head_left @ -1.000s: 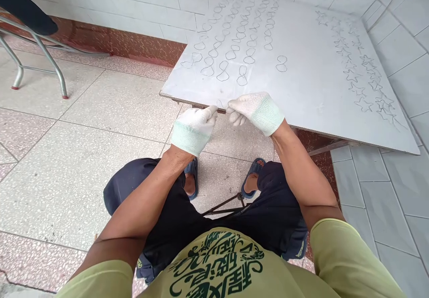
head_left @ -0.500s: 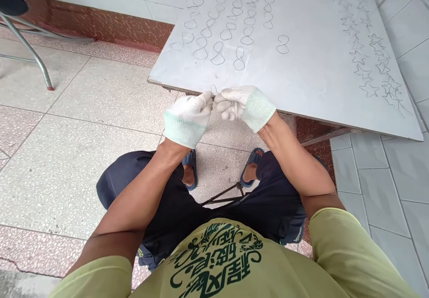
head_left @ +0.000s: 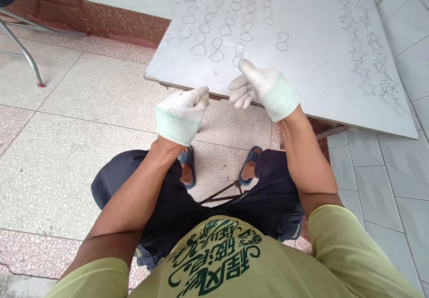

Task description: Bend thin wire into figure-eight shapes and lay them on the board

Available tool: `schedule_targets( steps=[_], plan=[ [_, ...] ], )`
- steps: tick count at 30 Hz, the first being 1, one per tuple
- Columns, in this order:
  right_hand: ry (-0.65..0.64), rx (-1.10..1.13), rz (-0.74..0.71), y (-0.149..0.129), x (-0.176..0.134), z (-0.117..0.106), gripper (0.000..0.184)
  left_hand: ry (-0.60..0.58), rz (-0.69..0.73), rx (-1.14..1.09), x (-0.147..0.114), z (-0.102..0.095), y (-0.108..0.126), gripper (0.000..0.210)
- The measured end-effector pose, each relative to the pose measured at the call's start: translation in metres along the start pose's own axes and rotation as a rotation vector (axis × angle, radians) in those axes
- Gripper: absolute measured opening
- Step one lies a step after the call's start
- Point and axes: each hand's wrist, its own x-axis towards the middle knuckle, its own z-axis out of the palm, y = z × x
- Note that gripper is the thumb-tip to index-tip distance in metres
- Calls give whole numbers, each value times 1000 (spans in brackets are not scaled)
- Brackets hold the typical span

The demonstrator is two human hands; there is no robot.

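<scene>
My left hand (head_left: 182, 112), in a white glove with a pale green cuff, pinches a thin bent wire (head_left: 208, 83) at the near edge of the white board (head_left: 311, 65). Only a short curved end of the wire shows above the fingertips; the rest is hidden. To the right, my gloved right hand (head_left: 263, 88) is off the wire, thumb raised and fingers apart, over the board's edge. Just beyond its thumb lies a wire figure-eight (head_left: 239, 48). Another figure-eight (head_left: 282, 41) lies apart, farther right.
Several rows of wire figure-eights (head_left: 216, 56) cover the board's left part, and wire stars (head_left: 367, 87) lie along its right side. A metal chair leg (head_left: 30, 61) stands at far left. Thin dark tripod-like legs (head_left: 219, 194) are between my feet. Tiled wall borders the right.
My right hand has let go of the wire, moved right and up, and opened. My left hand has shifted slightly left, still pinching the wire. The whole view has moved a little.
</scene>
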Motion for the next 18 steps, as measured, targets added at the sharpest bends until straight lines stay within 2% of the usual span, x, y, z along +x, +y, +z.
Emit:
schedule_targets(
  steps=[2, 4, 9, 12, 15, 18],
  plan=[
    [-19, -66, -73, -2, -3, 2, 48, 32, -10, 46, -1, -1, 5, 32],
    [-61, -126, -103, -2, -6, 9, 37, 15, 5, 96, -2, -3, 12, 33],
    [-107, -200, -184, -2, -10, 21, 32, -7, 77, 137, -6, -6, 18, 37],
    [-113, -196, -187, -1, -7, 21, 34, -70, 94, 102, -5, -4, 14, 39],
    [-90, -178, -180, 2, -5, 21, 33, -102, 110, 91, -3, -2, 11, 41],
    [-37, -146, -201, 4, -6, 24, 29, -79, 133, 111, -2, -2, 11, 41]
  ],
)
